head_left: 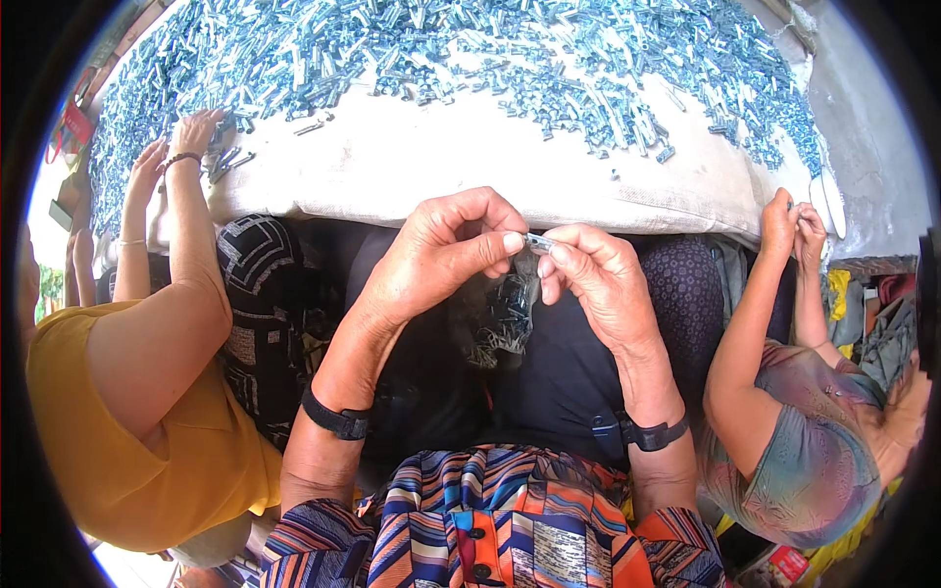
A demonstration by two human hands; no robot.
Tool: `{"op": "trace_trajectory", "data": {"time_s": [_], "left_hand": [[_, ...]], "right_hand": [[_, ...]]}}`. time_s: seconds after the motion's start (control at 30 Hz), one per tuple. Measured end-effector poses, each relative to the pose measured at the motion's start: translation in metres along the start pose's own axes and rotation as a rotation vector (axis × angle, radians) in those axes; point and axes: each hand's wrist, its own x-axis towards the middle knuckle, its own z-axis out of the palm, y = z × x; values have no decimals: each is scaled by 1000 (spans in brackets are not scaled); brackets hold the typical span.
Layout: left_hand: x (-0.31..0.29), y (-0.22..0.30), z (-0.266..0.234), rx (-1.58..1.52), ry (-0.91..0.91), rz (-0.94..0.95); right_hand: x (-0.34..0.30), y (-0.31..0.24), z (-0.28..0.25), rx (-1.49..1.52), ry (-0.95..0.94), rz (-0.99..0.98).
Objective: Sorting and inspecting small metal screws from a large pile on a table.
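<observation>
Above my lap, my left hand [436, 250] pinches one end of a small silvery cylindrical piece [537, 242] between thumb and forefinger. The thumb and fingers of my right hand [603, 279] close on its other end. The piece is too small, and too much covered by my fingertips, to name its kind. Below my hands, between my knees, a clear plastic bag [508, 318] seems to hold thin shiny bits, partly in shadow. Beyond my hands, many similar small blue-silver pieces [421, 49] lie heaped across a table.
A whitish cloth [392, 152] covers the table, its near edge just beyond my hands. On my left, a person in yellow [127, 421] reaches both hands to the heap. At right, another person [814, 441] works with hands near a white plate-like object [833, 201].
</observation>
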Motion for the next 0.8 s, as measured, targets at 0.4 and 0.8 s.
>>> {"op": "trace_trajectory", "data": {"time_s": [0.4, 0.8], "left_hand": [[-13, -13, 8, -324, -317, -61], [-8, -45, 13, 112, 41, -92]], "right_hand": [[-12, 7, -7, 327, -356, 269], [9, -10, -31, -690, 120, -41]]}}
